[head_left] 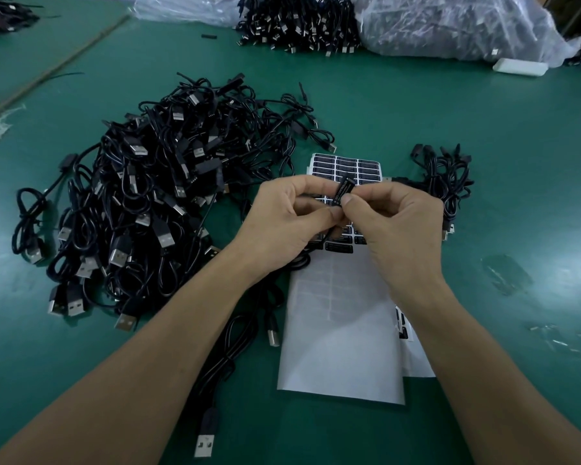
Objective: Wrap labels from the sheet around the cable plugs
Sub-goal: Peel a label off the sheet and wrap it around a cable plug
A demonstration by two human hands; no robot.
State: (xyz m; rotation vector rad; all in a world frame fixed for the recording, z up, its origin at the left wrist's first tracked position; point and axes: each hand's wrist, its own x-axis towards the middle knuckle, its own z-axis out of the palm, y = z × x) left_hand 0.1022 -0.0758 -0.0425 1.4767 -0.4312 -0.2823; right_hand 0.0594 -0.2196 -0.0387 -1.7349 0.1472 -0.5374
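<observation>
In the middle of the frame the left hand (282, 223) and the right hand (396, 223) both pinch one black plug (348, 180), which carries a label (341, 195). Its long axis runs from lower left to upper right, the tip pointing away from the person. It lies between the hands, equally near to both, above the label sheet (344, 313). The right thumb presses its lower end; probably this hand rolls the label around.
</observation>
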